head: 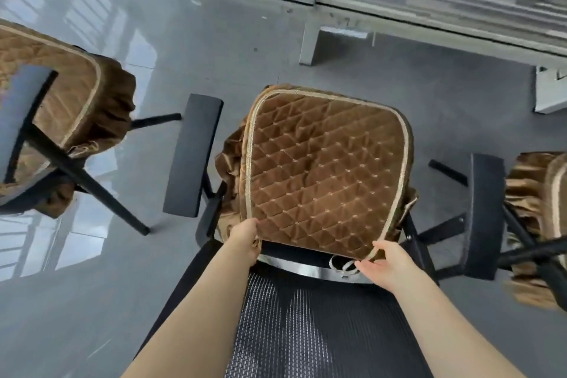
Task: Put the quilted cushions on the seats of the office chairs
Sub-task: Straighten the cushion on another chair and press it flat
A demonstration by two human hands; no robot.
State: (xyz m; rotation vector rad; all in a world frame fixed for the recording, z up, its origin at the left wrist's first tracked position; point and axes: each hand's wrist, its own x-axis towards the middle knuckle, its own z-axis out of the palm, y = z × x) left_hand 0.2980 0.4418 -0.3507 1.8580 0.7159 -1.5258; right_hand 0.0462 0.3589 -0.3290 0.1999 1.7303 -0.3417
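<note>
Item: brown quilted cushion (pixel 322 169), lying on the seat of the office chair (pixel 306 316) directly below me, between its two black armrests (pixel 193 153). My left hand (pixel 245 239) grips the near left corner, fingers curled under the edge. My right hand (pixel 385 261) pinches the near right corner at the beige trim, just beside a pale tie cord (pixel 342 265). Neighbouring chairs: one cushion at left (pixel 70 92), one at right (pixel 540 218). Grey glossy floor (pixel 214 49).

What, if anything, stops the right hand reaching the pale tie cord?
Likely nothing, so yes: the tie cord lies exposed just beside the right hand, though that hand seems to be holding the cushion by its edge.
</note>
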